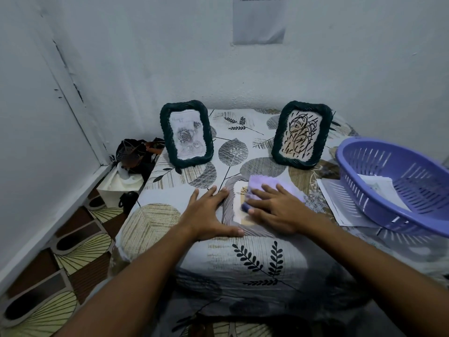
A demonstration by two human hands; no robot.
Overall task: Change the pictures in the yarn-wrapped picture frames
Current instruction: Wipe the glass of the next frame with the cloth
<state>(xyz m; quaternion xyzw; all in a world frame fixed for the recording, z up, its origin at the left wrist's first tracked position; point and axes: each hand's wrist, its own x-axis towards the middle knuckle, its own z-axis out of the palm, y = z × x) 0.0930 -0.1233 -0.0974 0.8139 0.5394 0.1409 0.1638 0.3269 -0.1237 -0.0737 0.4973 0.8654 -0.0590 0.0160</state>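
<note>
Hands (243, 210) flat upon grey frame (228, 210)

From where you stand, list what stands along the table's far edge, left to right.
Dark green yarn-wrapped frame with the grey rose picture → dark green yarn-wrapped frame with the black scribble drawing → purple slotted plastic basket.
</note>
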